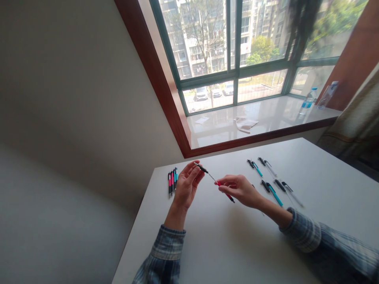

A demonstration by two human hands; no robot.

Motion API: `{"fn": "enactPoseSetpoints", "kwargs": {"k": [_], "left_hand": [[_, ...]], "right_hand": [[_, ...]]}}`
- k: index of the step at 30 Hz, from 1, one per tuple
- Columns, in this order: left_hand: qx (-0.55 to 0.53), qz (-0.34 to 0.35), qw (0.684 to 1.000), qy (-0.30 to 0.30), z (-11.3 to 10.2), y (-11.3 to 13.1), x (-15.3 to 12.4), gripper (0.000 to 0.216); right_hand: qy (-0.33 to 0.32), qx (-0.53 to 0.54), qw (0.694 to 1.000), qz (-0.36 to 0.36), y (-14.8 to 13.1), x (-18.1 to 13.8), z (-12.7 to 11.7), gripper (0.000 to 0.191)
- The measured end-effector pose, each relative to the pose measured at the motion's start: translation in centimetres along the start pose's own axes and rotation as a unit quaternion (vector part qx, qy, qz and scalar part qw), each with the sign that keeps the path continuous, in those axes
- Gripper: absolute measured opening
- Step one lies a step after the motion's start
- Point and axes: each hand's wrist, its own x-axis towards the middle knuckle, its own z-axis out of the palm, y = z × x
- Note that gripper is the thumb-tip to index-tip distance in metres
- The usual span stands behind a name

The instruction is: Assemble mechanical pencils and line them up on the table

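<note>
My left hand (188, 185) pinches the black upper part of a pen (202, 169) above the white table (225, 240). My right hand (238, 189) grips the red barrel (229, 196) of the same pen. A thin refill (212, 177) runs between the two parts, so the pen is pulled apart. Both hands hover over the table's far middle.
A small bundle of red and teal pens (172, 180) lies left of my left hand. Several teal and clear pens (274, 179) are scattered right of my right hand. Beyond the table, a window sill (266, 118) holds a cloth (245, 124) and a water bottle (308, 101).
</note>
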Motion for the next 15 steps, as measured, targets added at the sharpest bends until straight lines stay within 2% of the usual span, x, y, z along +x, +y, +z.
{"fn": "enactPoseSetpoints", "kwargs": {"k": [15], "left_hand": [[0.053,-0.007,0.998,-0.038,0.42,-0.42,-0.44,0.032]], "right_hand": [[-0.001,0.026,1.0,0.002,0.24,0.14,-0.26,0.037]]}}
